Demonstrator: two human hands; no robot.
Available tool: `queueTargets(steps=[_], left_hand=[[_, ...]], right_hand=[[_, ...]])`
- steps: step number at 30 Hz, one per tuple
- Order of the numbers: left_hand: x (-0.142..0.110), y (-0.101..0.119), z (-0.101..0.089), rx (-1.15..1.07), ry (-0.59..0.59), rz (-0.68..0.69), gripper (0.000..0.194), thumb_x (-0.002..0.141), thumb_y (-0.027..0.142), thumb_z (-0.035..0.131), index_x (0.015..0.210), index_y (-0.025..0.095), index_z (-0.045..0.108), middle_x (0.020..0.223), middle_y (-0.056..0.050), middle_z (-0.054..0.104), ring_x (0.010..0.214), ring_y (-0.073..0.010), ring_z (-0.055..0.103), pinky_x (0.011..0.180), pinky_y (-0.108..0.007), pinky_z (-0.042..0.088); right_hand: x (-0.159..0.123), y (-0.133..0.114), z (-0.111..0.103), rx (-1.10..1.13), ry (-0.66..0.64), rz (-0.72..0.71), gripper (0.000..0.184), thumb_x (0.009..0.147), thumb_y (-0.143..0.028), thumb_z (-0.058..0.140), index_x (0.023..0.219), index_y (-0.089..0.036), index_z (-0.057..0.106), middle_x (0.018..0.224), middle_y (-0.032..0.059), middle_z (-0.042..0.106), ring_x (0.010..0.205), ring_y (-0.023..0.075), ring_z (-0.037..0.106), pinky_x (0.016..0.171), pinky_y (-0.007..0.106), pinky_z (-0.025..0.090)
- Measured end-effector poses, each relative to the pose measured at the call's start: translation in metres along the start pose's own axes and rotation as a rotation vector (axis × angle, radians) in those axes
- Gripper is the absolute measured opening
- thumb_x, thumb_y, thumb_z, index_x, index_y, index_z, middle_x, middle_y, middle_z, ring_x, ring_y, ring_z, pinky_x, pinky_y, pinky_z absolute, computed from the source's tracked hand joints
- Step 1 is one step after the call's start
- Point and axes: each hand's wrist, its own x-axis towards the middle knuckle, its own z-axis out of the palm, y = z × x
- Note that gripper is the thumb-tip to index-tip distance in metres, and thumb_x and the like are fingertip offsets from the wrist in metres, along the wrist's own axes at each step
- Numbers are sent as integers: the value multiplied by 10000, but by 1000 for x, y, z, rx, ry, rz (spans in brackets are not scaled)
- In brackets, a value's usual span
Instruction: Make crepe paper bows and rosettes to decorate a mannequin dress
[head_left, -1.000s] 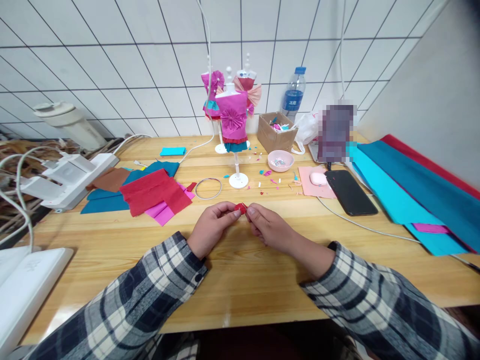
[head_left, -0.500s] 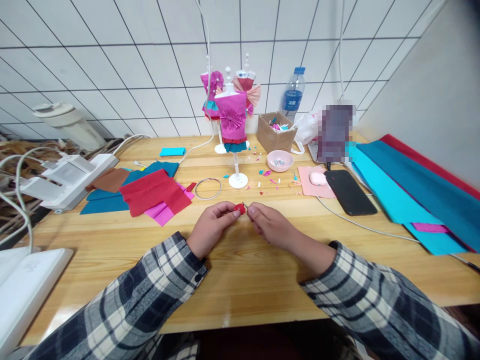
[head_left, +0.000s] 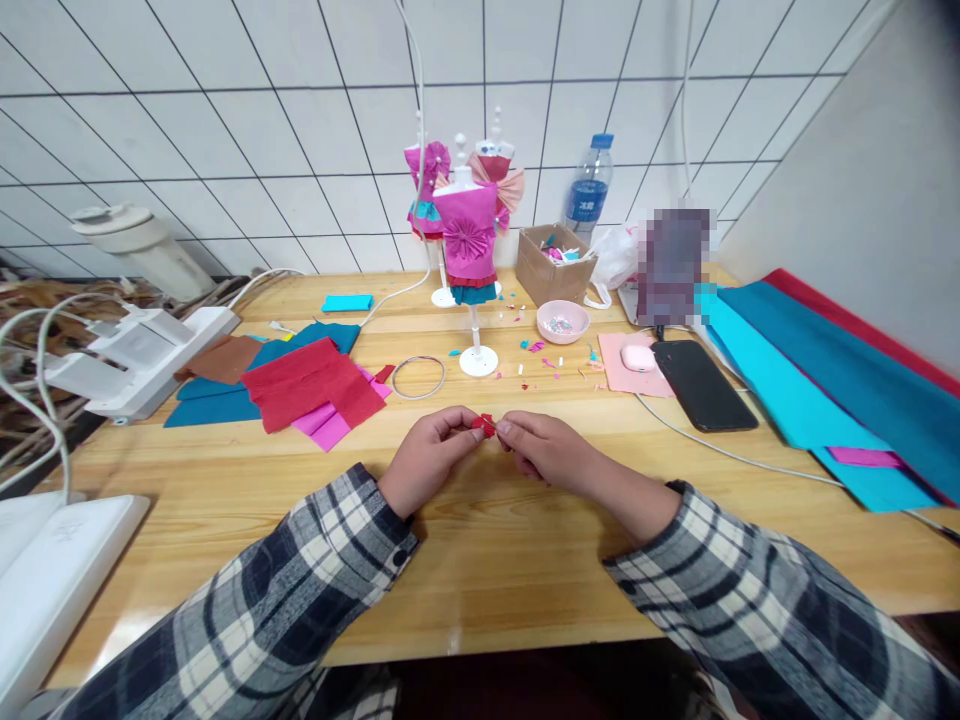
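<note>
My left hand (head_left: 429, 452) is closed, pinching a small gathered piece of red crepe paper (head_left: 484, 426) between thumb and fingers just above the table. My right hand (head_left: 551, 446) is closed too, its thumb and forefinger meeting at the right edge of that red piece. A thin stick-like thing runs from its fingertips to the paper; most of it is hidden. Behind the hands stands a small white dress form (head_left: 478, 362) wearing a magenta paper top with a pleated rosette and red and teal ruffles.
Left lie crepe paper pieces (head_left: 311, 385), a metal ring (head_left: 418, 378) and a power strip (head_left: 161, 360). Behind are a cardboard box (head_left: 551, 275), a pink bowl (head_left: 562, 322) and a water bottle (head_left: 587, 195). A phone (head_left: 705, 385), cable and paper sheets (head_left: 847, 370) lie right.
The red paper piece has turned slightly between my fingers, and my right fingertips sit closer against it. Less of the thin stick-like thing shows. The view has shifted slightly.
</note>
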Motion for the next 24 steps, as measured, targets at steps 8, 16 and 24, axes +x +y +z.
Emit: queueTargets(steps=[8,16,24], left_hand=[[0,1,-1,72,-30,5,156,724,319,689,748,168,661,774,-18,655,744,-165,567,724,-275,430],[-1,2,0,83,-25,0,161,721,327,689,747,170,663,765,-16,657,722,-165,568,701,-276,430],[-1,2,-1,91,-27,4,162,731,318,681,758,160,655,764,-9,650,722,-153,562,701,-269,433]], right_hand=[[2,4,0,-25,7,-29,349,937,-443,329,724,-206,472,497,-65,424,445,92,387,467,214,300],[0,3,-1,-19,-2,-32,338,937,-431,326,725,-208,466,495,-67,409,446,97,378,471,219,297],[1,2,-1,-49,-9,-39,334,939,-411,312,704,-206,432,510,-65,417,467,97,390,498,222,315]])
